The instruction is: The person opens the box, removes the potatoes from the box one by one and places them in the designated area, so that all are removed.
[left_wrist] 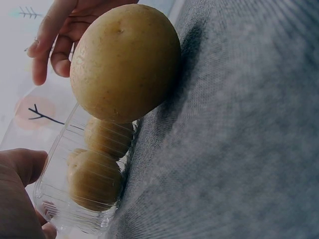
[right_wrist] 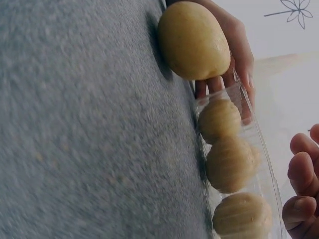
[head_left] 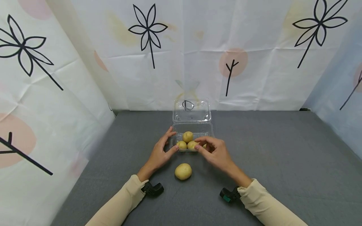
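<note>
Centrally, several potatoes (head_left: 188,137) are held in a clear container (head_left: 198,128), its lid (head_left: 195,115) raised behind, while a loose potato (head_left: 183,171) is set in front on the grey tabletop (head_left: 271,163). The container's left end is touched by the left hand (head_left: 159,155), thumb and fingers spread. Near its right side, the right hand (head_left: 217,153) is held, fingers loosely bent, with nothing gripped.
</note>
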`<state>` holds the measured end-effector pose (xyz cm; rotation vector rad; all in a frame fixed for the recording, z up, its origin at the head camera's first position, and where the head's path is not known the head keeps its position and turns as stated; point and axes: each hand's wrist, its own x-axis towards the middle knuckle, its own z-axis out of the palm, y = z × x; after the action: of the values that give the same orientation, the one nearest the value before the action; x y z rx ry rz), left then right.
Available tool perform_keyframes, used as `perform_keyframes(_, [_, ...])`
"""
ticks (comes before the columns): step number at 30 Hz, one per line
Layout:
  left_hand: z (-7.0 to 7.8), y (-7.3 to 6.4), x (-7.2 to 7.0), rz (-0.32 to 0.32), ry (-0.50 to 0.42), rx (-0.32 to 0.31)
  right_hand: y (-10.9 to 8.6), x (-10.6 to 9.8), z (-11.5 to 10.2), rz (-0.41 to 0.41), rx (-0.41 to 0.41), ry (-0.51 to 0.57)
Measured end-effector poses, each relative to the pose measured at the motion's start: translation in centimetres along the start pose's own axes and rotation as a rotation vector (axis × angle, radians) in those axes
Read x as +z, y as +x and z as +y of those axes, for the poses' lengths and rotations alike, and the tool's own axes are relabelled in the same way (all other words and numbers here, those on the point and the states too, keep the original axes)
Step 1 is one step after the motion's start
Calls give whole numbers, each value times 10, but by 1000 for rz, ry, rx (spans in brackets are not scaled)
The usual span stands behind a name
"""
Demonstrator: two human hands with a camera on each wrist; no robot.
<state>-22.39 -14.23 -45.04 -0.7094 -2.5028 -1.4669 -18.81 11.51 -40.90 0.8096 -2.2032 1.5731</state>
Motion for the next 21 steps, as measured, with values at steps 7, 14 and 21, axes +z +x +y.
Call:
perform_keyframes(7, [-1,0,-1,-5,4,9,2,-5,3,28,-11,-4])
perform_keyframes(14, [0,0,-2,-18,-2,-3,5,-10,2,71,35,-35])
perform_keyframes(21, [0,0,-2,-24,-12,-4,8,-16,4,96,79,-100])
